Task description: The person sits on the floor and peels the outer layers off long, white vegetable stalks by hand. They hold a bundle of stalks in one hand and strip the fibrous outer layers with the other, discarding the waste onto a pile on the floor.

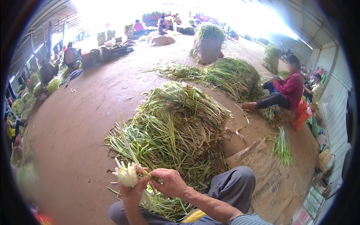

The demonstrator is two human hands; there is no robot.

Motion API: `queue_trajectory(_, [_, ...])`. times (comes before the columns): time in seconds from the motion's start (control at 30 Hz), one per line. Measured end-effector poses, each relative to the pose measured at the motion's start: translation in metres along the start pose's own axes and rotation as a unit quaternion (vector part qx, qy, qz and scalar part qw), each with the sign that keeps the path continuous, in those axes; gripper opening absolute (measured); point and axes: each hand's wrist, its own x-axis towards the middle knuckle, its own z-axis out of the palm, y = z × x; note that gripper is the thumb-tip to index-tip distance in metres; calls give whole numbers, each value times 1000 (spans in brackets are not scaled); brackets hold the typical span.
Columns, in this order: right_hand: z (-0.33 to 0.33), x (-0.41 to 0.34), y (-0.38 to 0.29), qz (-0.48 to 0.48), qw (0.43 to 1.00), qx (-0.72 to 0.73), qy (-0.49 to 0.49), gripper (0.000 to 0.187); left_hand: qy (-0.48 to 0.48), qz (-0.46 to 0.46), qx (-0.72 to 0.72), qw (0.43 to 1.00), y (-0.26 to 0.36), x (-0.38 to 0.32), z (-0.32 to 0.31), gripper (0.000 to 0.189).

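My left hand (pixel 131 192) is wrapped around a bunch of pale vegetable stalks (pixel 125 173), their whitish ends pointing up. One longer stalk (pixel 128 143) sticks up from beside that bunch. Close against it, my right hand (pixel 170 180) pinches a green stalk (pixel 149 175) between thumb and fingers. Thin leafy strips hang below my hands. Loose green leaves and trimmings (pixel 175 206) lie between my legs. Just beyond my hands rises a large heap of long green stalks (pixel 171 123), with drier, yellowish stems on its right side.
A printed brown sack (pixel 264 174) lies flat at my right, near a small green bunch (pixel 282 147). Beyond, a person in a magenta top (pixel 289 87) sits by another stalk heap (pixel 233 76). A filled sack (pixel 208 47) stands farther back on the earthen floor (pixel 73 135).
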Motion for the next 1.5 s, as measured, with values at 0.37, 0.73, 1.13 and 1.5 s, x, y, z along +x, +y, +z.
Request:
queue_trajectory(0.37, [1, 2, -5, 20, 999, -19, -30, 22, -6, 91, 77, 993, -8, 5, -3, 27])
queue_trajectory(0.73, [-4, 2, -9, 55, 998, 5, 35, 8, -112, 65, 132, 983, -2, 5, -8, 23])
queue_trajectory(1.13, [-3, 9, -19, -14, 996, -62, 66, 4, -99, 64, 139, 983, 9, 3, -9, 18])
queue_trajectory(1.5, [-82, 34, 6, 17, 868, 385, 312, 17, -155, 145, 186, 959, 7, 5, -19, 21])
